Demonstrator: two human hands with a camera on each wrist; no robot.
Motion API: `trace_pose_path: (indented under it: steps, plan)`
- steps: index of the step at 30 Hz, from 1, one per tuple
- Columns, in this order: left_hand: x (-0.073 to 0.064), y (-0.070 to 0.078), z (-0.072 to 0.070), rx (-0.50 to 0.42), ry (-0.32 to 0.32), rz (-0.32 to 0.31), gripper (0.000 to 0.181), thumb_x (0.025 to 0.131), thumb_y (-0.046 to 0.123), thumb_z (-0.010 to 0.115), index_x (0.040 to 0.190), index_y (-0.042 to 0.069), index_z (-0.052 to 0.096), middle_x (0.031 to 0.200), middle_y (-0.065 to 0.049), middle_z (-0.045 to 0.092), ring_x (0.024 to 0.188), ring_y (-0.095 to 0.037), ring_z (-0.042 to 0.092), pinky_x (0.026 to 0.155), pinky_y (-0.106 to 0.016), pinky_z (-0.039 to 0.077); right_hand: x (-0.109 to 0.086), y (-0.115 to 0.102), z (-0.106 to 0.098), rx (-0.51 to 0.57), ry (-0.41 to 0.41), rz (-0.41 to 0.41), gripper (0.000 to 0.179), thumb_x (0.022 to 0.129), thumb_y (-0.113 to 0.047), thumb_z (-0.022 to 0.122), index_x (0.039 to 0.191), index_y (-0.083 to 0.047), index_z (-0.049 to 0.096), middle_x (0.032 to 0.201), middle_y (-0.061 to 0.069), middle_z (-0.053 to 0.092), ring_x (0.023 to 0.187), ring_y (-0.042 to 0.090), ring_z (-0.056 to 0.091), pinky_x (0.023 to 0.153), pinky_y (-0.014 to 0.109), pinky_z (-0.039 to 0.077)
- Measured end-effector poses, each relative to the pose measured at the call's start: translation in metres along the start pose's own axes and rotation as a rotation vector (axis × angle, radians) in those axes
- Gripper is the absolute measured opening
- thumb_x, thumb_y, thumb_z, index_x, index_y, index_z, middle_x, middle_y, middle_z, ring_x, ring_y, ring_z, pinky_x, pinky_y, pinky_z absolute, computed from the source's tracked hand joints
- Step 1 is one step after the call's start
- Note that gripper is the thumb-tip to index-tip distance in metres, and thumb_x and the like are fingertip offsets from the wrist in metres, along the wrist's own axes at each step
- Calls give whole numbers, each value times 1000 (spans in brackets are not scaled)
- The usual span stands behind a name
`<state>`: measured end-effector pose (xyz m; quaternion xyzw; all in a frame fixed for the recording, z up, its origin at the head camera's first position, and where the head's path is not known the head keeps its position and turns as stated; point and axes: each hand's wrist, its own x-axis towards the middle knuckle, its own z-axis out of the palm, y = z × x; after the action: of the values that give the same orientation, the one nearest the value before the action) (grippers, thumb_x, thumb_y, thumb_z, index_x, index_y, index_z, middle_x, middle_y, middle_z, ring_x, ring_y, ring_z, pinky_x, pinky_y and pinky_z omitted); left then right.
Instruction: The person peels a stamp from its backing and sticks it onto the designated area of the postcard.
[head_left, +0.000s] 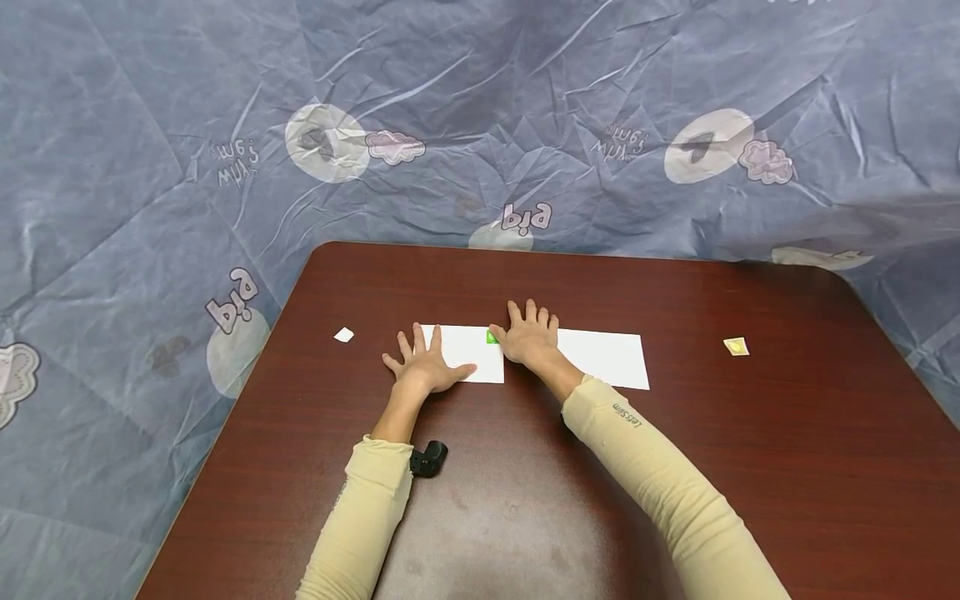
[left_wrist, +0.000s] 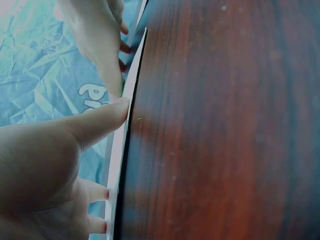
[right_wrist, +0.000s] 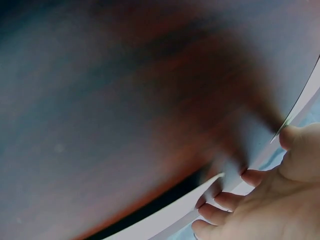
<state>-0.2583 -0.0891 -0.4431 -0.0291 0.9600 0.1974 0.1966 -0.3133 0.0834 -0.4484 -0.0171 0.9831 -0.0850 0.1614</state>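
Observation:
Two white sheets of paper lie side by side on the brown table. My left hand (head_left: 427,367) spreads its fingers over the left sheet (head_left: 483,364), with the thumb (left_wrist: 107,117) resting near its front edge. My right hand (head_left: 528,337) lies between the two sheets, fingers extended. Its thumb touches a small green sticker (head_left: 491,337) at the left sheet's right side, partly covering it. The other fingers reach past the near-left end of the right sheet (head_left: 611,358); in the right wrist view, the fingertips (right_wrist: 207,212) are beside that sheet's corner.
A small white paper piece (head_left: 343,335) lies to the left, and a small yellowish sticker piece (head_left: 737,346) to the right. A black device (head_left: 429,459) is at the left wrist. Behind the table (head_left: 787,458) hangs a wrinkled blue-grey printed cloth (head_left: 465,75).

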Motion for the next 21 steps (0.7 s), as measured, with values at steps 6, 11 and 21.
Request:
trace_pose_path:
  steps: [6,11,21]
  plan:
    - [1,0,-1,5,1,0,99,88,63,56,157,15,4,159,-17,-11,142,-42,-14,107,-68,-1,2,2,0,4,3,-3,66,103,-52,26,157,-17,11,160,17,5,144,40,7,114,53,4]
    - [2,-1,-1,6,0,-3,99,88,64,56,157,15,4,159,-17,-11,143,-41,-14,107,-68,-2,1,3,-1,11,-1,-15,65,103,-51,28,157,-17,11,160,17,4,144,40,7,114,53,4]
    - [-1,0,-1,2,7,-6,98,88,63,56,157,15,5,159,-17,-10,143,-41,-13,107,-67,-1,-2,8,-6,26,-17,-59,69,102,-53,32,157,-16,12,159,18,6,143,41,8,113,55,7]
